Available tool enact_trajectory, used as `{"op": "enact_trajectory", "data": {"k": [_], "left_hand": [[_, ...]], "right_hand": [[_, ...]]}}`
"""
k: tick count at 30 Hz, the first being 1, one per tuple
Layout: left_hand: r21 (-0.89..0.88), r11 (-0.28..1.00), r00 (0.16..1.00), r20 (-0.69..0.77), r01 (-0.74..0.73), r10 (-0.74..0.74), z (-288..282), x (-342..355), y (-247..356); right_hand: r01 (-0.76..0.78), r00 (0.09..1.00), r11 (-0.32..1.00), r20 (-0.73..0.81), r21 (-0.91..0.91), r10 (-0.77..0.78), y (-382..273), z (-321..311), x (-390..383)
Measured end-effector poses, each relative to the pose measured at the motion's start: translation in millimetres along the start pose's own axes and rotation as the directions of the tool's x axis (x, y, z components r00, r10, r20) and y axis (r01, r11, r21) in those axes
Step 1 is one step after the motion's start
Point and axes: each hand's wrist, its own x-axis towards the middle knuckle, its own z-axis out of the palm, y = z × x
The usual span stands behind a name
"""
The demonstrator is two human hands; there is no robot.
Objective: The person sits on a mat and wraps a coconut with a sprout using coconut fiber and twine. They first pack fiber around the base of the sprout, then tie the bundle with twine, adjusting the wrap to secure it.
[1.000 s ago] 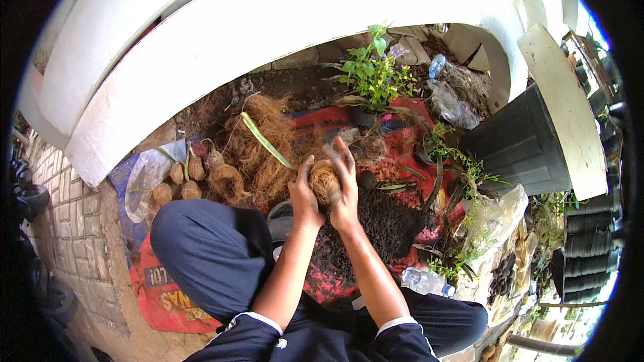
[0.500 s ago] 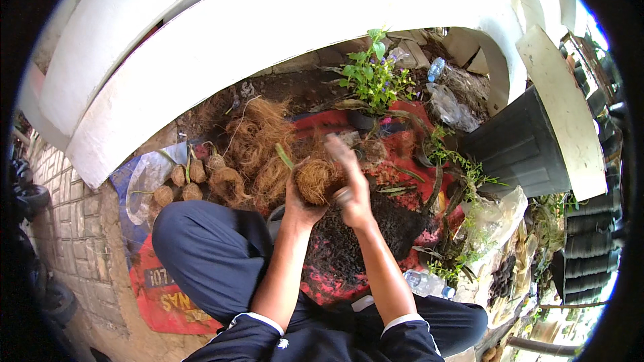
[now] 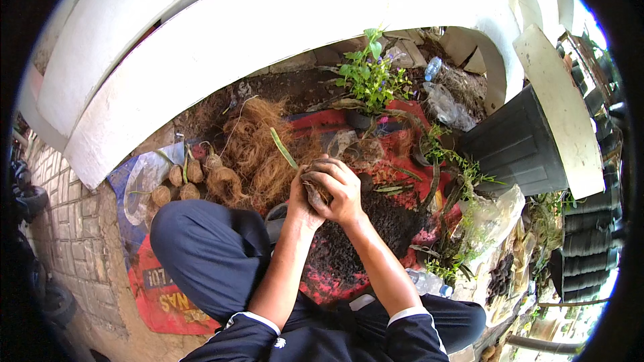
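A: From the head camera, what are the hands doing?

B: Both are pressed together around a brown fibrous ball of coconut husk [image 3: 315, 191]. The right hand [image 3: 341, 191] wraps over its top and front with the fingers curled down; the left hand [image 3: 300, 201] cups it from the person's left and below. Only a small strip of the ball shows between them.

A: Where does that ball sit?

B: It is held above a mound of dark loose soil [image 3: 376, 228] that lies on a red plastic sheet [image 3: 402, 161] spread over the ground, in front of the person's folded knee in dark blue trousers [image 3: 208, 248].

A: What lies around it?

B: Just to the left of the hands is a loose heap of tan coconut fibre [image 3: 258, 151], with a long narrow green leaf [image 3: 283, 148] lying across it. Further left, a cluster of small round husk-wrapped balls [image 3: 182, 181] rests beside a clear plastic bag [image 3: 144, 188]. Beyond the hands stands a small leafy green plant with tiny blue flowers [image 3: 369, 74] in a dark pot. To the right is a ribbed black plastic planter [image 3: 516, 151], tilted, with trailing green stems [image 3: 456, 167] near it. A curved white concrete wall [image 3: 268, 33] runs behind everything.
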Motion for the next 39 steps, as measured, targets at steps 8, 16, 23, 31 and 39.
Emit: {"op": "enact_trajectory", "data": {"k": [8,16,23,31,39], "left_hand": [[0.022,0.999,0.974,-0.226,-0.023,0.028,15.0,-3.7,-1.5],[-0.066,0.998,0.997,-0.080,0.011,-0.017,6.3,-6.7,-4.4],[-0.005,1.000,0.962,0.271,0.029,-0.027,9.5,6.6,-8.4],[0.490,0.820,0.871,-0.214,-0.296,0.442,28.6,7.5,-16.8],[0.376,0.915,0.977,-0.095,-0.144,0.192,8.6,-0.1,-7.8]], "right_hand": [[-0.363,0.929,0.807,0.252,0.465,0.272,0.4,-17.1,7.6],[0.056,0.983,0.996,0.170,0.066,-0.067,5.3,-22.2,12.2],[0.006,1.000,0.999,-0.011,0.038,-0.005,8.8,-3.7,-9.3],[-0.466,0.806,0.845,-0.266,0.263,0.528,-3.3,27.0,-19.2],[-0.022,1.000,0.999,-0.013,0.026,0.022,9.9,9.3,-19.1]]}}
